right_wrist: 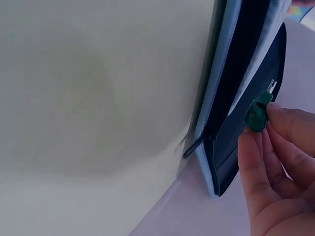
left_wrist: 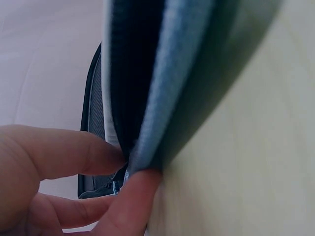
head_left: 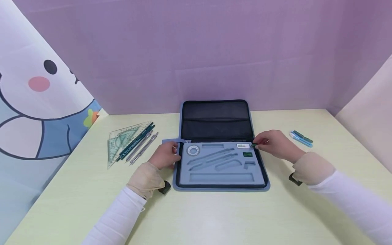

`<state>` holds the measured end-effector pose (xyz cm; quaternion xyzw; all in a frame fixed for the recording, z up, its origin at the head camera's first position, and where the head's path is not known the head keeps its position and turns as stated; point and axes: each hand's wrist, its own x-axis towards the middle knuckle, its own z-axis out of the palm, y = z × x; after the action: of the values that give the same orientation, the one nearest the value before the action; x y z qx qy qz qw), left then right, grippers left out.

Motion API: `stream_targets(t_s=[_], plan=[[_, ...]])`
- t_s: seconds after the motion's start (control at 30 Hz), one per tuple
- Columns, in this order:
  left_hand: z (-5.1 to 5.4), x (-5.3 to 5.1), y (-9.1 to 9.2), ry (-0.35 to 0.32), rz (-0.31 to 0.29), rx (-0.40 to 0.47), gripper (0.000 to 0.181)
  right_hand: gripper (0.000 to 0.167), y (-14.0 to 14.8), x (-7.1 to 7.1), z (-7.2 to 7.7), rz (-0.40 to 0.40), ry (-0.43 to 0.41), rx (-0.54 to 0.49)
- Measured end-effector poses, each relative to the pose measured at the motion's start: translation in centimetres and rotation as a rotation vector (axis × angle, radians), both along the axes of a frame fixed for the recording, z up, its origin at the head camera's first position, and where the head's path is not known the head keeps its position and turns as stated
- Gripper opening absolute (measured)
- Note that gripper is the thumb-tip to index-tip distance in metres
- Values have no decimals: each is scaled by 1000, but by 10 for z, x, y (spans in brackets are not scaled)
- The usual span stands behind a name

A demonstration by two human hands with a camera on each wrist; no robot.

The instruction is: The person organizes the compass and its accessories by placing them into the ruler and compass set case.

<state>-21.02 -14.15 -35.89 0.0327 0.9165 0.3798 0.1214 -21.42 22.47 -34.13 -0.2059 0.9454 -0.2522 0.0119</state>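
Note:
A blue zip case (head_left: pixel 222 189) lies unfolded on the table, its dark lid (head_left: pixel 215 129) raised at the back. Inside is a grey-blue moulded insert (head_left: pixel 222 170) with shaped recesses. It bears a white ring-marked disc (head_left: pixel 193 150), a small white labelled block (head_left: pixel 243 146) and a green block (head_left: pixel 247 154). My left hand (head_left: pixel 165 154) pinches the case's left edge between thumb and finger. Over the insert's top right corner, my right hand (head_left: pixel 272 144) pinches a small green plastic piece with thin metal prongs (right_wrist: pixel 258 113) in its fingertips.
Left of the case lie clear set squares (head_left: pixel 117 137), dark green pencils (head_left: pixel 134 144) and two metal compasses (head_left: pixel 144 148). A light blue and a dark green slim item (head_left: pixel 301 137) lie at the right. Behind the table hangs a purple cloth (head_left: pixel 214 58).

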Motion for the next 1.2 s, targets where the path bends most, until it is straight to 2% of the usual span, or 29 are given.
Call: stream_targets(t_s=[0.2, 0.43, 0.7, 0.9, 1.2], plan=[[1, 0, 0, 5, -3, 8, 45, 14, -4, 9, -2, 99, 0, -44], [0, -1, -1, -1, 3, 14, 45, 16, -6, 17, -5, 171, -61, -63], [-1, -1, -1, -3, 7, 9, 45, 18, -9, 22, -9, 280, -51, -86], [-1, 0, 0, 3, 5, 8, 45, 18, -10, 22, -11, 369, -19, -64], [-1, 0, 0, 3, 2, -7, 44, 18, -9, 22, -12, 409, 9, -27]])
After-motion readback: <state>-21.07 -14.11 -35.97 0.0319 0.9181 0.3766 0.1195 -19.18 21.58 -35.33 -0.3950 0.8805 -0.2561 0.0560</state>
